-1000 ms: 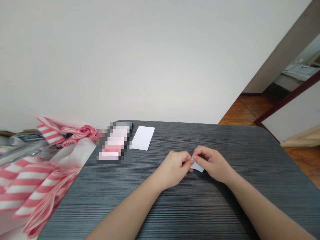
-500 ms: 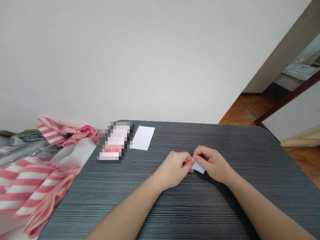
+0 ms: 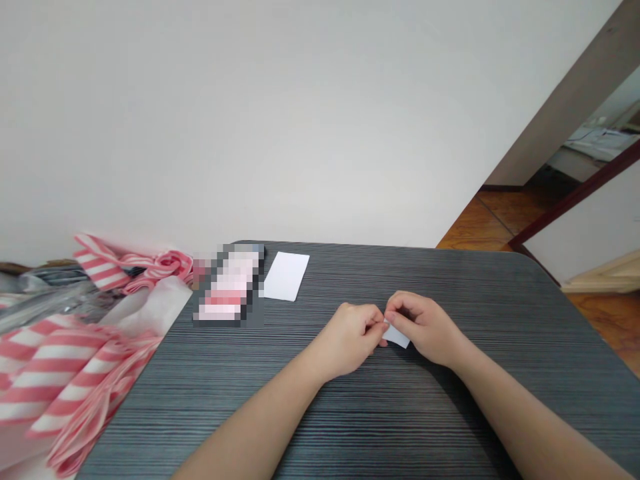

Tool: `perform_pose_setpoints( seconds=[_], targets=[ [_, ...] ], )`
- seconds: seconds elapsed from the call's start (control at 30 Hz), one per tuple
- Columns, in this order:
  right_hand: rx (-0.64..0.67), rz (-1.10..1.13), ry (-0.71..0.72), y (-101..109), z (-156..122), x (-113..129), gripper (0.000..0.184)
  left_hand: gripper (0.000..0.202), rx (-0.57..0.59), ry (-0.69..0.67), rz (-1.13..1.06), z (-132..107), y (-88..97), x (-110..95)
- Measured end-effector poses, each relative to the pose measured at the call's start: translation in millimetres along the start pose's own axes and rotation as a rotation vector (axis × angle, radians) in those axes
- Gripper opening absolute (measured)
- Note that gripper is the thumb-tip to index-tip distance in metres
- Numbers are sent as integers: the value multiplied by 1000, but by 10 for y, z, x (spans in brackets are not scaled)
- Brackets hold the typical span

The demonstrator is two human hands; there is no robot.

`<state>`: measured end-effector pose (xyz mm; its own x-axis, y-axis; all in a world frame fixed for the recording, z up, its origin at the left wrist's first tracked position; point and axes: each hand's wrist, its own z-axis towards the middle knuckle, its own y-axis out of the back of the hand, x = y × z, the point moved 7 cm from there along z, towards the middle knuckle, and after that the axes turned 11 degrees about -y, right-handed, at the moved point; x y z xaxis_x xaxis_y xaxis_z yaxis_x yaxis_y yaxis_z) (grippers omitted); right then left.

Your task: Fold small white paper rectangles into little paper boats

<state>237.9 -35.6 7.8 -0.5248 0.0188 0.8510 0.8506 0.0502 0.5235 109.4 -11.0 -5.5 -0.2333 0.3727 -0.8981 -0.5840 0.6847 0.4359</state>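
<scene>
Between my two hands is a small piece of white paper (image 3: 397,336), its lower part showing below the fingertips. My left hand (image 3: 353,339) pinches its left side, fingers curled in. From the other side my right hand (image 3: 424,328) grips its upper part between thumb and fingers. The fingertips of both hands meet at the top of the paper, and they hide much of it. Farther back, a stack or sheet of white paper (image 3: 287,276) lies flat on the dark table (image 3: 380,427).
A blurred-out, phone-like object (image 3: 230,280) lies at the table's back left. Pink-and-white striped cloth (image 3: 65,373) and clear plastic (image 3: 170,300) are heaped beyond the left edge. A white wall (image 3: 320,120) stands behind the table.
</scene>
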Motion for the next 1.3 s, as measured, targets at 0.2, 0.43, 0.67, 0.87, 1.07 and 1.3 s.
perform_pose_setpoints(
  seconds=[0.2,0.43,0.67,0.87,1.07,1.3],
  targets=[
    [12,14,-45,21,-7,-62,12,26,-27,58,-70,-8,12,38],
    [12,6,-56,46,-8,-58,16,25,-30,71,-120,-4,17,39],
    [17,-43,-97,82,-15,-137,17,19,-69,148,-245,-5,40,62],
    [22,-41,-117,86,-7,-151,18,17,-75,162,-295,-13,44,92],
    [13,-56,-123,109,-8,-152,18,16,-83,162,-321,-14,59,116],
    [8,-42,-144,129,-9,-209,19,17,-92,169,-358,-12,68,148]
  ],
)
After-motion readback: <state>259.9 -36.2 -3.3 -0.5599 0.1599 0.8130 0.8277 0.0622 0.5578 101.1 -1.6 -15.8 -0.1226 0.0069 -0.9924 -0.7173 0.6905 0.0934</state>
